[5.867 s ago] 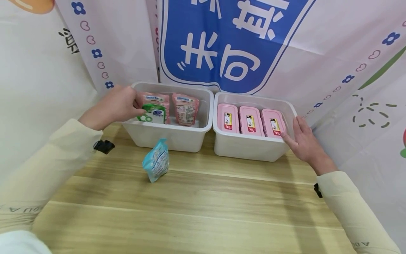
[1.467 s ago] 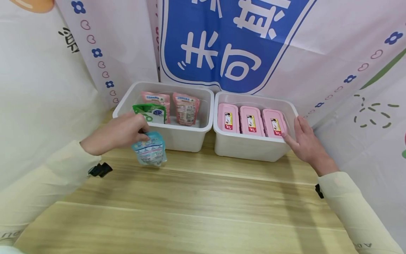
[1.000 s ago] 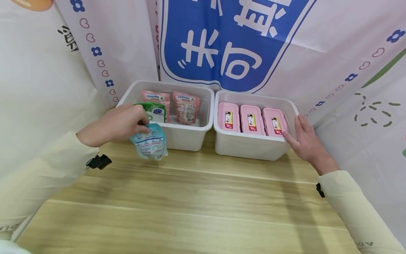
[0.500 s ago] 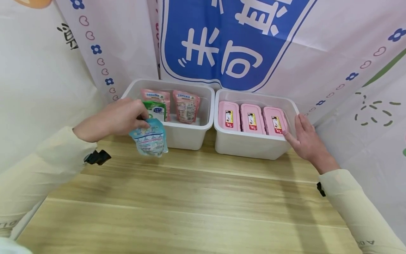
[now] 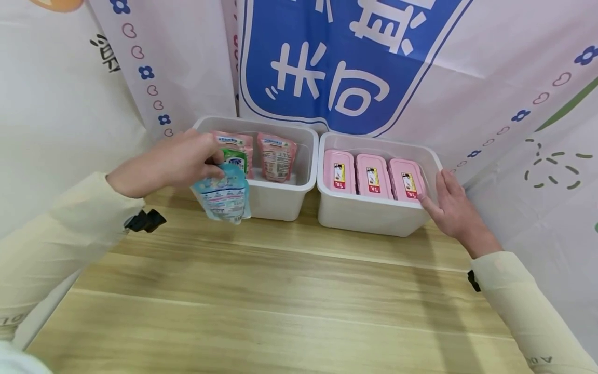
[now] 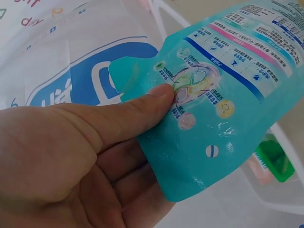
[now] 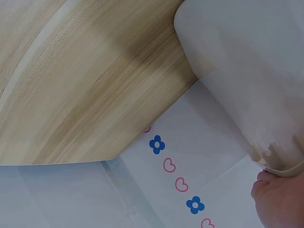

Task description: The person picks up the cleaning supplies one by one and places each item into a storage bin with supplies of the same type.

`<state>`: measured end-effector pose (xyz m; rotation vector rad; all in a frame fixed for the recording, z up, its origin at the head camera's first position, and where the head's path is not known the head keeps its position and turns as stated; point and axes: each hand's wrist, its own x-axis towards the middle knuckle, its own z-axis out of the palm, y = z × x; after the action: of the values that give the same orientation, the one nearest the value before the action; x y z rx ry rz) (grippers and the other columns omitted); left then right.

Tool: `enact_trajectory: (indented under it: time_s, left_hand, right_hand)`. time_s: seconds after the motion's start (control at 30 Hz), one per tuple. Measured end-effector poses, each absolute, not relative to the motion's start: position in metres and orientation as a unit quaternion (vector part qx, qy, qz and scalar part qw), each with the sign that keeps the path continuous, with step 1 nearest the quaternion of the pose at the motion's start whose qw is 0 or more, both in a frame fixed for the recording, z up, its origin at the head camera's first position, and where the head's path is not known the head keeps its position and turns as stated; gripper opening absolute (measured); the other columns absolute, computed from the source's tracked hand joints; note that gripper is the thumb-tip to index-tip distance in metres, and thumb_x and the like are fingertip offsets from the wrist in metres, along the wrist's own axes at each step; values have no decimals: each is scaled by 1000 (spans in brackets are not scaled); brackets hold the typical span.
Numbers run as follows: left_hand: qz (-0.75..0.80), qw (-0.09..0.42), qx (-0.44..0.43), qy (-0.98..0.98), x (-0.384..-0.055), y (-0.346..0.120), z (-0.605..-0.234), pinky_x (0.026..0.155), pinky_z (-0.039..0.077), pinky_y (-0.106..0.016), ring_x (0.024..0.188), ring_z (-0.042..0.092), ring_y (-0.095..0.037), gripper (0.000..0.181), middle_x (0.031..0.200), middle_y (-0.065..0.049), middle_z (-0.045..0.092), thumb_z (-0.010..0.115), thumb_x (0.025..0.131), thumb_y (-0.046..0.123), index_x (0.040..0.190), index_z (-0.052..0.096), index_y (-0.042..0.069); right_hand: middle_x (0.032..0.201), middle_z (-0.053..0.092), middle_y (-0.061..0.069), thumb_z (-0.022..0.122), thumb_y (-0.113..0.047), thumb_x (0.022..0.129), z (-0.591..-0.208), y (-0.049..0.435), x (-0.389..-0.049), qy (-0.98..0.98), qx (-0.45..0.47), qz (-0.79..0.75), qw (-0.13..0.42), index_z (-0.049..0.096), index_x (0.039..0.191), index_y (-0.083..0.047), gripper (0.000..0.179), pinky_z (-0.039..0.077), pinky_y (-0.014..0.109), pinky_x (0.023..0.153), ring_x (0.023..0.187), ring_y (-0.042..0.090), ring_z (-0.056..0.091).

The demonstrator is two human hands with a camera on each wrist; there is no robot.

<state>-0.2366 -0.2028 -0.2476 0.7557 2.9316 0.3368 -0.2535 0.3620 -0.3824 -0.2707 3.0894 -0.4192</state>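
Note:
My left hand (image 5: 182, 161) pinches a turquoise refill pouch (image 5: 223, 197) by its top edge. The pouch hangs above the table in front of the left white bin (image 5: 275, 202). In the left wrist view, the thumb presses the printed face of the pouch (image 6: 213, 109), with the fingers behind it. Inside that bin stand a green-and-white pouch (image 5: 238, 158), partly hidden by my hand, and two pink pouches (image 5: 276, 158). My right hand (image 5: 455, 210) rests on the right white bin (image 5: 369, 215) at its right front corner, thumb and fingers straight. The right wrist view shows this hand (image 7: 280, 199) at the rim.
Three pink lidded boxes (image 5: 374, 176) stand side by side in the right bin. Both bins sit close together at the back of the wooden table (image 5: 299, 301). A printed cloth (image 5: 317, 67) hangs behind them, with white cloth at both sides.
Earliest, my left hand held the green-and-white pouch at the left bin while the turquoise pouch stood on the table. Now it holds the turquoise pouch, raised towards the bin. My right hand stays put.

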Motion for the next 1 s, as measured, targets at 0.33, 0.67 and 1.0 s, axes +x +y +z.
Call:
enact_trajectory:
  time_s: [0.33,0.67,1.0]
  left_hand:
    - [91,51,251,962,-238,-198,-232,66,60,-38,75,71,-20,8,94,-11,81,79,95,11,97,83,4]
    - [87,63,241,965,-238,-196,-216,63,59,-36,75,71,-20,12,95,-14,81,78,96,12,101,83,2]
    - [86,57,238,966,-239,-193,-198,73,66,-41,82,75,-23,15,98,-18,81,77,97,10,104,81,-3]
  right_hand:
    - [176,-17,21,32,-58,110,-383,362,-253,987,-85,-136,3,-12,166,1,92,10,76,126,164,48,-9]
    - [176,-17,22,32,-60,110,-383,362,-253,987,-85,-135,4,-11,166,1,93,10,76,126,163,49,-8]
    - [176,-15,23,31,-60,110,-385,362,-254,987,-91,-133,-4,-9,166,2,93,9,75,127,163,49,-6]
